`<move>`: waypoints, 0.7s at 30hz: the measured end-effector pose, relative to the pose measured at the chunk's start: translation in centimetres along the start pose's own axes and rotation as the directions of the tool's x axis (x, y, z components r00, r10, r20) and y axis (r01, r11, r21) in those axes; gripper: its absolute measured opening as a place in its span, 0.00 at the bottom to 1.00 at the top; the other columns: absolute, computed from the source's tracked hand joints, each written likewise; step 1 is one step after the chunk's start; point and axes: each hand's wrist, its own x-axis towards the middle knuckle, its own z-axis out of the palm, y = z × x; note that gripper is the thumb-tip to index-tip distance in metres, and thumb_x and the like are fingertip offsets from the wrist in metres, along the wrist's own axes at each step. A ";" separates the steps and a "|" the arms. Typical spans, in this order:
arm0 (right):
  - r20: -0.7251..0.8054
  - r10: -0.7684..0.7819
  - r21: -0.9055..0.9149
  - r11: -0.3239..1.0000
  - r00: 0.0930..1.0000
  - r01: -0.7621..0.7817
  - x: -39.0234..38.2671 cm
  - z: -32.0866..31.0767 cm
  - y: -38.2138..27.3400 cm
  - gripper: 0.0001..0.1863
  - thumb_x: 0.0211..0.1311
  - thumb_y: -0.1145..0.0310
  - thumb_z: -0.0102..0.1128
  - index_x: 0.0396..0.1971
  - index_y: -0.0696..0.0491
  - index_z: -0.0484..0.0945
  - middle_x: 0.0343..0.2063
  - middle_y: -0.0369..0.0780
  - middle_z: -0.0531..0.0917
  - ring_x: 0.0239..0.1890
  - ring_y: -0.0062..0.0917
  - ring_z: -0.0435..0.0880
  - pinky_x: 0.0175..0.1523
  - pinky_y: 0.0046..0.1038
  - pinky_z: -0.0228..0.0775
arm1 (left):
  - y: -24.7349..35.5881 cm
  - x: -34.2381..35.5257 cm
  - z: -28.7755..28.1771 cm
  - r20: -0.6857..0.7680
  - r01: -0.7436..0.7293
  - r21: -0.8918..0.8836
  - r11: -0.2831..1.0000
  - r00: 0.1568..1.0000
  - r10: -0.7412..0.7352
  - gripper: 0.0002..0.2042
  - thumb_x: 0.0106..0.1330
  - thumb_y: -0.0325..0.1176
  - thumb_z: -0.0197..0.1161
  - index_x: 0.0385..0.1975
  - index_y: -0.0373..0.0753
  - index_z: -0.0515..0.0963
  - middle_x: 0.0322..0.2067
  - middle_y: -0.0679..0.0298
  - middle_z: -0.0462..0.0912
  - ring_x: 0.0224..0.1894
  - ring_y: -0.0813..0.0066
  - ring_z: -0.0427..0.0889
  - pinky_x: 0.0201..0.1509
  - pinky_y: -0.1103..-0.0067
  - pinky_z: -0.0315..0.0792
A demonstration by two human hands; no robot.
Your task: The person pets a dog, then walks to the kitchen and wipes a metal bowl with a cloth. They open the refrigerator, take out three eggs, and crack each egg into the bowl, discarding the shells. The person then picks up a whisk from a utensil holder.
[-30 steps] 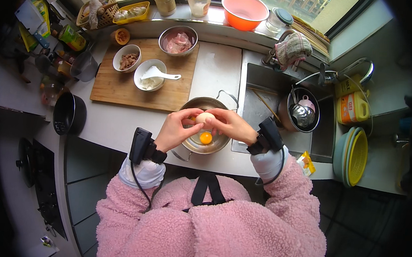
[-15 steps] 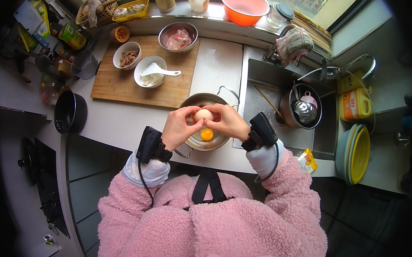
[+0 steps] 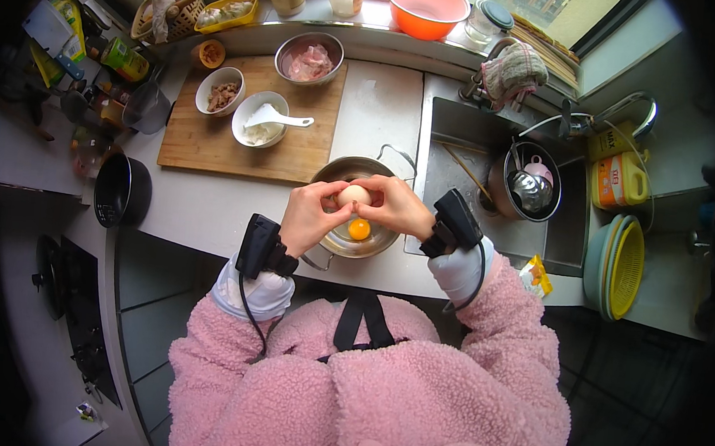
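Note:
Over a two-handled steel pot [image 3: 382, 245], my left hand [image 3: 306, 216] and my right hand [image 3: 401, 209] grip one pale egg [image 3: 354, 194] between them. Fingertips of both hands press its sides, and the thumbs meet on its near side. Whether the shell is cracked, I cannot tell. Below the egg, a round orange yolk [image 3: 359, 229] lies in the pot. My hands hide part of the pot's inside.
Left of the pot, a wooden cutting board [image 3: 189, 147] carries bowls of meat [image 3: 223, 98] and white food with a spoon [image 3: 269, 119]. To the right is a sink [image 3: 459, 197] with a dark pot [image 3: 508, 202]. A black pot [image 3: 123, 192] stands far left.

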 end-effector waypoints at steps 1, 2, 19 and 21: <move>0.004 0.013 0.013 1.000 1.000 -0.013 0.0 0.0 0.1 0.20 0.47 0.62 0.64 0.40 0.58 0.79 0.25 0.45 0.81 0.25 0.27 0.79 0.34 0.27 0.72 | 0.0 0.0 0.0 -0.001 -0.005 0.012 1.000 1.000 0.005 0.18 0.53 0.29 0.69 0.44 0.30 0.78 0.37 0.55 0.84 0.37 0.72 0.85 0.39 0.81 0.77; 0.002 -0.009 0.007 1.000 1.000 0.009 0.1 0.0 0.3 0.20 0.47 0.62 0.64 0.40 0.58 0.79 0.25 0.45 0.81 0.25 0.27 0.79 0.34 0.26 0.72 | 0.0 0.1 0.0 -0.001 -0.010 0.023 1.000 1.000 0.010 0.18 0.53 0.29 0.69 0.44 0.30 0.78 0.37 0.55 0.84 0.37 0.72 0.85 0.39 0.81 0.77; 0.068 0.026 0.221 0.974 0.997 -0.041 0.2 -0.7 1.5 0.22 0.48 0.67 0.64 0.45 0.60 0.77 0.31 0.42 0.82 0.32 0.21 0.80 0.40 0.23 0.73 | -1.4 0.2 0.0 -0.018 -0.022 -0.046 0.999 1.000 0.021 0.18 0.52 0.28 0.68 0.44 0.31 0.78 0.38 0.54 0.83 0.35 0.70 0.85 0.38 0.81 0.78; 0.080 -0.005 0.165 0.986 0.997 -0.008 0.2 -1.0 1.5 0.23 0.48 0.68 0.64 0.46 0.61 0.76 0.34 0.42 0.82 0.35 0.21 0.81 0.42 0.23 0.74 | -1.7 0.3 -0.2 0.007 -0.001 -0.116 0.993 1.000 0.002 0.18 0.53 0.27 0.67 0.45 0.31 0.78 0.39 0.55 0.83 0.36 0.70 0.85 0.39 0.81 0.78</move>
